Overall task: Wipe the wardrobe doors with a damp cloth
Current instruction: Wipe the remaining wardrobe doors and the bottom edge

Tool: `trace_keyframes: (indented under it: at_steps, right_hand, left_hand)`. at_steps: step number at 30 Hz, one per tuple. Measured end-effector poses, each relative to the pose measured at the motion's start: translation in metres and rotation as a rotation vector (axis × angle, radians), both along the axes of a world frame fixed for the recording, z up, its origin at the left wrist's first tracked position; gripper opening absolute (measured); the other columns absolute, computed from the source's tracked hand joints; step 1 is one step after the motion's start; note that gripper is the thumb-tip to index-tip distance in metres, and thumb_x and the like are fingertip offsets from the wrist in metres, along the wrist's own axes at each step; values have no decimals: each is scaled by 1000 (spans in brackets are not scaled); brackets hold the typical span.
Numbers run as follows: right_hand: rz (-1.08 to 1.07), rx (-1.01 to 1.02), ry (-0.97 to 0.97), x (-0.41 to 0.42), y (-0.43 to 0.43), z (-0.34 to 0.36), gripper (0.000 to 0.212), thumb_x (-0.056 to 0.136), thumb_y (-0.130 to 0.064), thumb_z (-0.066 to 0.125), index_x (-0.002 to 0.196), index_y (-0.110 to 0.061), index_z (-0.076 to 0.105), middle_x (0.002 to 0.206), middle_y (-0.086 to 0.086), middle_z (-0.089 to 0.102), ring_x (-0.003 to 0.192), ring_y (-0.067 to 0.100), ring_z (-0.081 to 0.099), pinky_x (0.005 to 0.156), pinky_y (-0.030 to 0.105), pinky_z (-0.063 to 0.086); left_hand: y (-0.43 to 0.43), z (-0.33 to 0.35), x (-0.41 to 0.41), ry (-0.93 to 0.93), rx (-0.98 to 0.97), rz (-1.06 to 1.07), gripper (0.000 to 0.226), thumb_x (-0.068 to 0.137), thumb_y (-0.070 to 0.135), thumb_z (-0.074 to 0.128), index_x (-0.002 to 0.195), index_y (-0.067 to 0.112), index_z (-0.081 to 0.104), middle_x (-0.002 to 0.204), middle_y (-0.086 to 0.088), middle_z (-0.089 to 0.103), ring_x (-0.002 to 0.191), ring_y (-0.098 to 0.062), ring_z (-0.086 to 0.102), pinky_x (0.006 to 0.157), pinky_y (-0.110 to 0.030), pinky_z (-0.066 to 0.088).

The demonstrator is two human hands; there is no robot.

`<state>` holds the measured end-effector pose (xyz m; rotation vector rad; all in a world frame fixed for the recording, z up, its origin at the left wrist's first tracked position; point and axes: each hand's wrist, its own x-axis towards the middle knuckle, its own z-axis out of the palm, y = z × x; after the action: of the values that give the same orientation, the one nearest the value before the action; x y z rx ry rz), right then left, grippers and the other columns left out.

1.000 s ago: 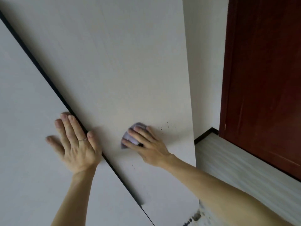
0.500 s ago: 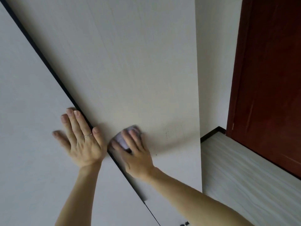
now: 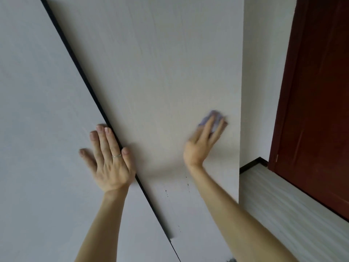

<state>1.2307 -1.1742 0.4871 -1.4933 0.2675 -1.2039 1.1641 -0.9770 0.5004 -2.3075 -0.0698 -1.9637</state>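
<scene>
Two hands, two doors, one cloth, logged as I read them from the head view.

1. Right hand (image 3: 200,146): the fingers are straight and slightly spread, pressing flat on the cloth (image 3: 211,118). I make out no curl and no pinch, though the fingers are blurred.

2. Cloth: small, lilac, bunched under the fingertips, with only its far end showing past them. It lies against the right door (image 3: 160,72), and that door's outer edge runs just beyond the little-finger side of the grip.

3. Right door: pale and grained. Its long axis runs from the wrist past the fingertips and out of view.

4. Specks (image 3: 187,181): a few dark dots on the same door. They sit behind the grip, below the wrist and just to the thumb side of the forearm.

5. Left hand (image 3: 110,159): flat with the fingers spread, holding nothing, a ring (image 3: 116,155) on one finger. It rests on the left door (image 3: 37,110), well apart from the grip on its thumb side. Its thumb tip lies across the dark seam (image 3: 83,76).

6. Remark, my own judgement: the coming stroke turns on item 4. The dirt lies back toward the wrist along the door's length, not out at the edge. The right hand is the nearer one and has the cloth under it, so I would draw it straight back down.
</scene>
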Motion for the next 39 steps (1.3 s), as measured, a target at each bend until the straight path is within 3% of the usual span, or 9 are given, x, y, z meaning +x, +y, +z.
trace_keyframes:
  at_steps: [5, 9, 11, 16, 18, 25, 28, 34, 39]
  right_hand:
    - [219, -1093, -385, -53, 60, -60, 52, 93, -8, 41, 140, -23, 58, 155, 4, 44, 147, 24, 34, 109, 48, 42]
    - [216, -1344, -363, -39, 18, -52, 63, 88, -4, 49, 144, -33, 53, 156, -2, 40, 148, 19, 32, 118, 43, 31]
    - [154, -1166, -309, -28, -10, -34, 57, 90, -6, 51, 143, -25, 54, 156, 8, 40, 148, 29, 31, 120, 48, 26]
    - [81, -170, -10, 2, -32, 18, 48, 105, -21, 36, 152, -14, 39, 164, 15, 20, 154, 33, 8, 120, 57, 21]
    - [44, -238, -54, -10, 3, 14, 48, 103, -19, 38, 149, -11, 44, 162, 18, 24, 153, 35, 10, 121, 57, 19]
    - [205, -1187, -396, -46, 30, -52, 62, 87, -4, 50, 142, -31, 56, 154, 0, 43, 146, 21, 37, 109, 49, 42]
    - [115, -1025, -279, -22, -24, -56, 53, 92, -6, 49, 142, -21, 55, 154, 13, 40, 146, 35, 35, 117, 51, 32]
    - [68, 50, 221, 22, -96, -56, 54, 104, -31, 29, 157, -21, 26, 167, 5, 10, 155, 21, 4, 120, 47, 25]
    - [219, -350, 9, -48, 38, -99, 48, 104, -19, 38, 152, -17, 39, 164, 19, 16, 153, 38, 8, 123, 52, 18]
  left_hand:
    - [3, 4, -2, 42, -22, -34, 58, 107, 31, 19, 160, 8, 11, 167, -3, 7, 155, -20, 9, 123, -45, -6]
    - [3, 2, -5, 39, 5, -45, 57, 108, 30, 20, 159, 5, 15, 167, -6, 10, 155, -23, 12, 123, -45, -5]
    - [3, 1, -5, 27, 8, -40, 58, 107, 29, 20, 158, 3, 16, 167, -6, 11, 154, -24, 13, 123, -45, -4]
    - [1, 1, 0, 10, 22, 6, 58, 107, 29, 17, 158, 3, 17, 166, -9, 14, 154, -25, 14, 123, -46, -3]
    - [2, 1, 2, 2, 26, 21, 58, 107, 29, 17, 158, 3, 18, 166, -9, 17, 154, -25, 16, 123, -47, -1]
    - [5, 3, -5, 33, 38, -28, 59, 107, 30, 20, 159, 5, 11, 168, -4, 5, 155, -23, 10, 123, -46, -4]
    - [3, 3, -5, 26, 39, -12, 59, 106, 29, 21, 159, 3, 12, 168, -4, 4, 155, -24, 10, 123, -47, -4]
    - [1, 1, 3, 12, 32, 16, 59, 106, 29, 19, 158, 2, 12, 166, -10, 10, 155, -25, 9, 122, -48, -5]
    - [-2, 5, 0, 14, 49, 9, 58, 106, 29, 18, 158, 2, 12, 161, -20, 26, 155, -22, 5, 123, -46, -6]
